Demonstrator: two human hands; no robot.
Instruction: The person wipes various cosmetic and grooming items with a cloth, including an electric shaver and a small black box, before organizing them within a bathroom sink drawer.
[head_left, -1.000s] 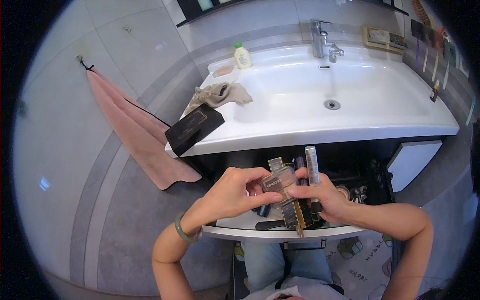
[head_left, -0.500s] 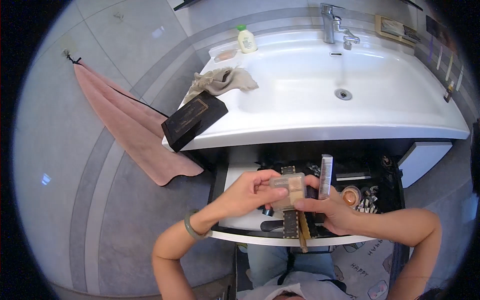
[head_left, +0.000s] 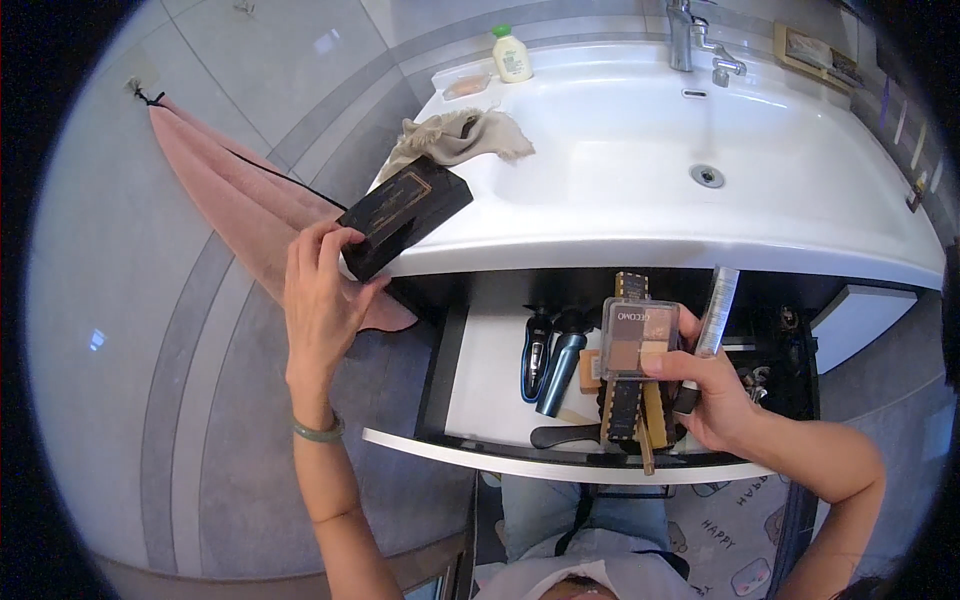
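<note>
My left hand point(head_left: 322, 285) is at the near left end of a black box point(head_left: 408, 215) on the counter's left corner. Its fingertips meet the box's edge, with the thumb spread apart below. Over the open drawer, my right hand point(head_left: 715, 385) grips a clear-cased makeup palette point(head_left: 628, 345), thumb on its front. Bundled with it are a long black box with gold trim point(head_left: 625, 410), a gold pencil-like stick point(head_left: 647, 450) and a silver-white slim box point(head_left: 717, 310). The right fingers behind the palette are partly hidden.
The pulled-out drawer point(head_left: 490, 400) holds an electric shaver point(head_left: 537, 355), a blue cylindrical device point(head_left: 562, 370) and a black handle point(head_left: 565, 436). Above it is the white sink point(head_left: 600, 180) with a faucet point(head_left: 682, 40), a grey cloth point(head_left: 455, 140) and a green-capped bottle point(head_left: 512, 58). A pink towel point(head_left: 220, 210) hangs left.
My left hand has let go of the palette and moved up left to the black box. My right hand keeps the palette and bundle, shifted slightly right. The view has shifted a little.
</note>
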